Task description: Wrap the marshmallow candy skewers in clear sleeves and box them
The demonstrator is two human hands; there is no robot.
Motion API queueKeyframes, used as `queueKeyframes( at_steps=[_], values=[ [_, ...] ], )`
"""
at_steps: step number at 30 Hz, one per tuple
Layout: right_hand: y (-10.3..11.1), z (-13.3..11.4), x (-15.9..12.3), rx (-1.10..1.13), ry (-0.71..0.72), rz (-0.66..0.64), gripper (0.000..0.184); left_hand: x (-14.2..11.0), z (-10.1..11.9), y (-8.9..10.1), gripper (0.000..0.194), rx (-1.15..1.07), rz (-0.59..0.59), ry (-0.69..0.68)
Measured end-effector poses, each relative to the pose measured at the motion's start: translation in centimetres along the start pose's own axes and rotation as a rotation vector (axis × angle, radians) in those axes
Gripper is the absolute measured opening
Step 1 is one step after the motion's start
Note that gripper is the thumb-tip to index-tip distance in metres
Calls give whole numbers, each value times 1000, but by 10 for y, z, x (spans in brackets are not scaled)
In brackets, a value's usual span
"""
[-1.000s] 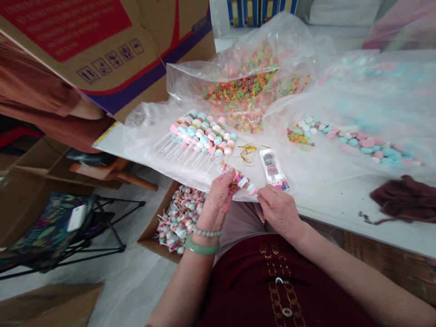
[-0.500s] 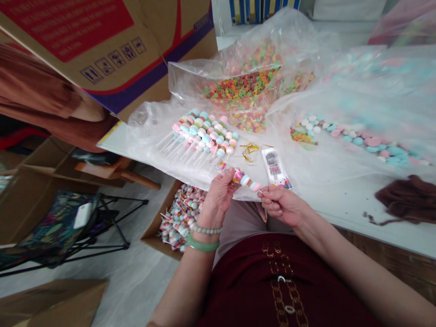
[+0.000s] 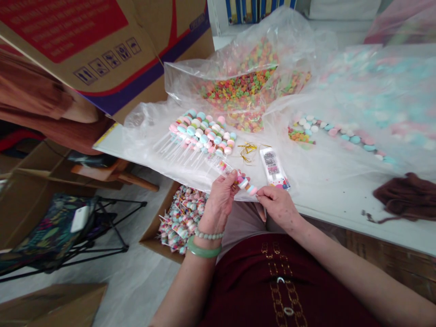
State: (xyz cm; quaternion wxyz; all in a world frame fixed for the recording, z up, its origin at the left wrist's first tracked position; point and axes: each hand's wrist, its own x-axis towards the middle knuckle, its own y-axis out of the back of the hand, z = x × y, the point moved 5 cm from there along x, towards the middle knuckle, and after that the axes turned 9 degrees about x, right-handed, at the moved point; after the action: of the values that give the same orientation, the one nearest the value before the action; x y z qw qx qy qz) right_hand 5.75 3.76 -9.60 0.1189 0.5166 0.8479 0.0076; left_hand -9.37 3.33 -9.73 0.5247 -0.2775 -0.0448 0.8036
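While your left hand grasps: candy skewer
Your right hand: fingers pinching its end
Carton below tabletop's edge: heaped skewers

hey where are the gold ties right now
In the head view, the gold ties lie slightly right of centre, between the rows of candy skewers on their left and the white printed packaging at their lower right.

Held skewer: pink, white, pale blue; laid-out skewers: pink, white, blue, green; ring candies: red, orange, yellow, green; ties: gold; bangle: pale green; shirt: maroon, gold chain pattern; box: brown, red panel, purple stripe; cloth: dark brown.
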Motion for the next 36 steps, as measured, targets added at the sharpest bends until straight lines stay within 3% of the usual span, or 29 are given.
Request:
queueKeyframes(
  at_steps=[3, 5, 7, 11, 14, 20, 25, 31, 33, 36],
  values=[
    [1, -12, -4, -205, 182, 44, 23, -4, 2, -5, 27, 65, -33, 3],
    [2, -14, -5, -206, 229, 73, 22, -6, 1, -8, 27, 80, -70, 18],
    [2, -8, -3, -67, 151, 61, 18, -7, 0, -9, 25, 61, -104, 35],
    [-1, 8, 0, 410, -178, 4, 17, 0, -3, -2, 23, -40, -111, 126],
    [-2, 7, 0, 574, -260, -42, 22, 7, 1, 6, 22, -105, -76, 144],
    [-6, 8, -2, 678, -321, -112, 22, 11, 11, 9, 19, -167, -90, 122],
    [-6, 13, 0, 826, -409, -185, 22, 7, 6, 8, 17, -159, -81, 152],
    [-10, 19, -1, 985, -557, -333, 20, -1, 1, 2, 21, -97, -78, 29],
    [-10, 19, -1, 932, -528, -296, 20, -3, 0, -1, 22, -78, -84, 20],
    [-5, 18, 0, 728, -388, -120, 20, -5, -2, -3, 24, -69, -86, 53]
  ],
)
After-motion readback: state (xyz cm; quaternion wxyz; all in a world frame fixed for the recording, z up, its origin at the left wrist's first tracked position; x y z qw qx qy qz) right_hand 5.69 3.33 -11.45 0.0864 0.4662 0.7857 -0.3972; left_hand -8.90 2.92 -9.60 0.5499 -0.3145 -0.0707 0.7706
